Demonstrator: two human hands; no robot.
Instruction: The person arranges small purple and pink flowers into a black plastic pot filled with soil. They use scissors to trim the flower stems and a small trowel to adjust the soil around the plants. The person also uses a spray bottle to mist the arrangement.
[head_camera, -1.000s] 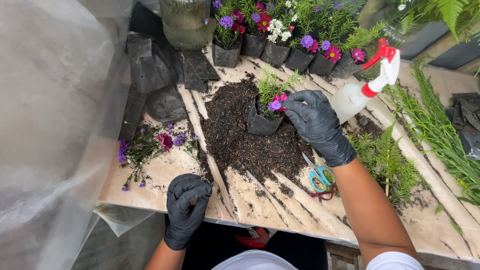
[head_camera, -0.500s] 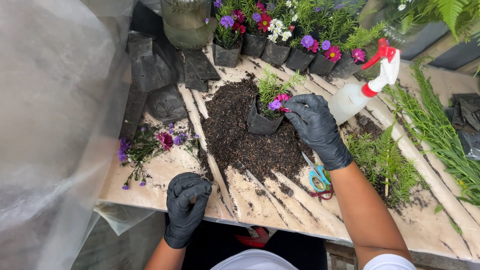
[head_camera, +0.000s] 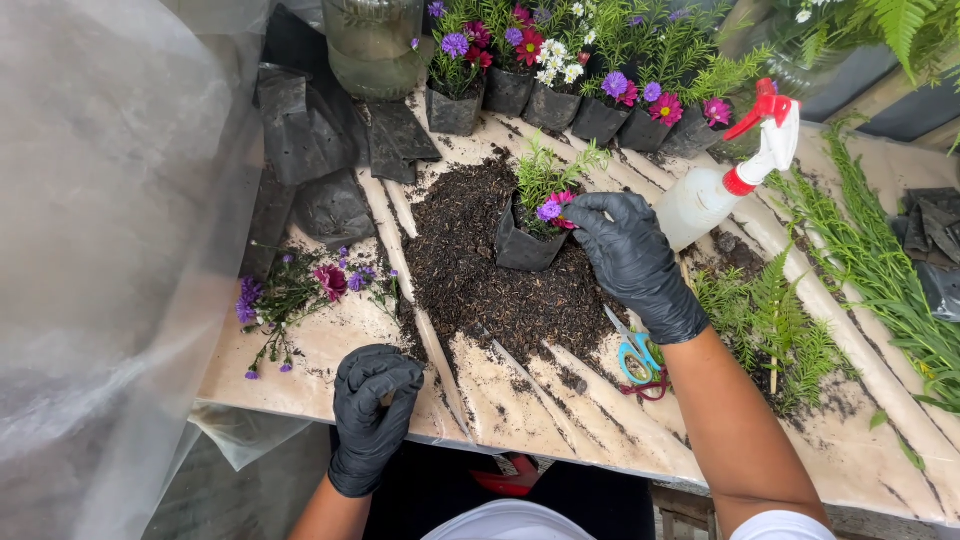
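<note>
Right hand (head_camera: 630, 255) grip pinching flowers (head_camera: 552, 208) in black pot (head_camera: 527, 245) — left hand (head_camera: 372, 400) clenched, table edge (head_camera: 300, 385).

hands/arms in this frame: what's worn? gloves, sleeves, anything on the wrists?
Both the left hand and the right hand wear black, slightly shiny disposable gloves that wrinkle at the knuckles and end at the wrist. Forearms are bare. White short sleeves show at the bottom edge. No watch, bands or markings visible.

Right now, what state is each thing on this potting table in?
Small black plastic grow bag: upright, planted, sitting in loose dark soil.
Right hand: black-gloved, fingertips on the bag's flowers.
Left hand: black-gloved, fisted at table edge.
White spray bottle: lying tilted.
Blue-handled scissors: lying flat, unheld.
</note>
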